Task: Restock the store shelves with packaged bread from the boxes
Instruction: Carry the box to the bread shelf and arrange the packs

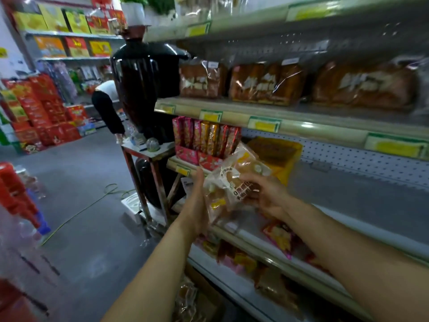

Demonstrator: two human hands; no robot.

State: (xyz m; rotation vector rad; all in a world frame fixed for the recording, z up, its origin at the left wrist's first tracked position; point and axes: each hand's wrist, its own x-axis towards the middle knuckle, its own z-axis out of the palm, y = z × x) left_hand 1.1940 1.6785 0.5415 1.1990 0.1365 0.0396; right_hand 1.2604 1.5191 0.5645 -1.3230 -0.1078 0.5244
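Observation:
Both my hands hold clear packets of bread (228, 182) in front of the middle shelf (362, 201). My left hand (197, 201) supports the packets from the left side with fingers wrapped behind them. My right hand (264, 194) grips them from the right, fingers curled over the printed wrapper. The packets hover at the shelf's front edge, near a yellow packet (276, 154) lying on the shelf. Wrapped loaves (264, 84) line the shelf above.
Red and gold snack sticks in a display box (204, 140) stand at the shelf's left end. A large dark jar (146, 89) sits on a metal stand beside the shelving. Another person bends over in the aisle (106, 108). Red boxes are stacked at far left. More packets lie on lower shelves.

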